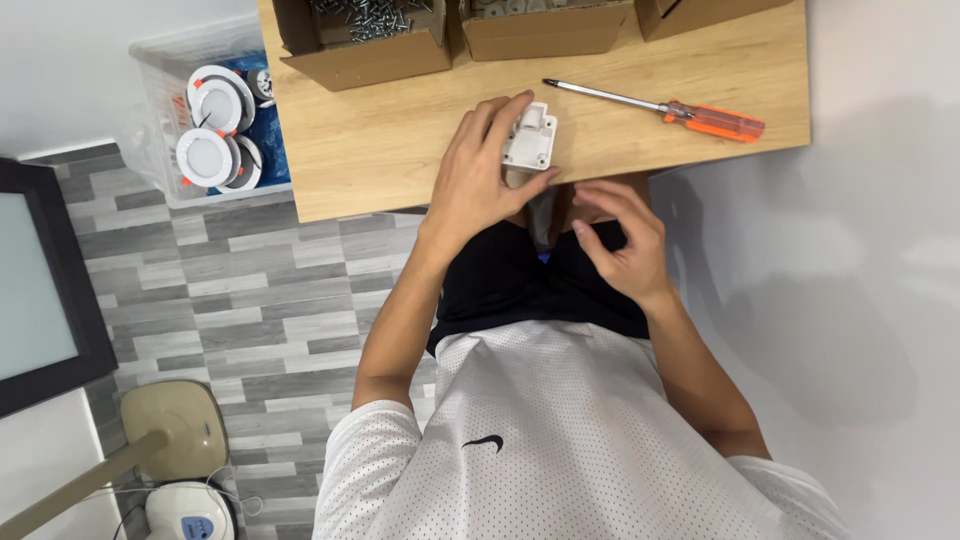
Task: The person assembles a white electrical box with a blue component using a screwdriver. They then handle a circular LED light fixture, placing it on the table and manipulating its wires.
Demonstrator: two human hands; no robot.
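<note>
One wood desk (400, 150) w/ screwdriver (665, 108); grey plank floor (250, 310).

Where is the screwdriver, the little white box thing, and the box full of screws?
screwdriver (712, 121): head view, on its orange handle.
small white plastic part (530, 138): head view, on its top face.
cardboard box of screws (365, 58): head view, on its front wall.

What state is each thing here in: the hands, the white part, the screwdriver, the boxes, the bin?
Left hand: holding the white plastic part on the desk edge.
Right hand: empty, fingers curled, off the desk.
Screwdriver: lying flat, untouched.
Cardboard boxes: open; the left one holds screws.
Clear bin: open, holding round white lamps.
</note>
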